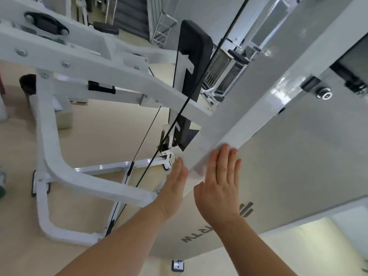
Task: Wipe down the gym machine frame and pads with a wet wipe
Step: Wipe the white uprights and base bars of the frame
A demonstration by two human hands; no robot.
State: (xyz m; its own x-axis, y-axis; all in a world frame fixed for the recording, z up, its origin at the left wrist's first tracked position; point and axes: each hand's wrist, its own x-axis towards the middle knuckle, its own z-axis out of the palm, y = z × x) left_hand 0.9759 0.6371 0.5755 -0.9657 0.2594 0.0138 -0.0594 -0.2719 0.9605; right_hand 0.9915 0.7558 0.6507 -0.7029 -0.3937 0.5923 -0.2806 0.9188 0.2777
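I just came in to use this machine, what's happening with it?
A person is wiping it down. Their right hand presses a pale wet wipe flat against the edge of the grey frame column, fingers straight. The left hand rests flat on the column's other side. The black back pad beyond is untouched right now.

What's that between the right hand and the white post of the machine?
A thin, pale wet wipe, which the flat right hand presses against the white post; the head view shows its edge beside the palm.
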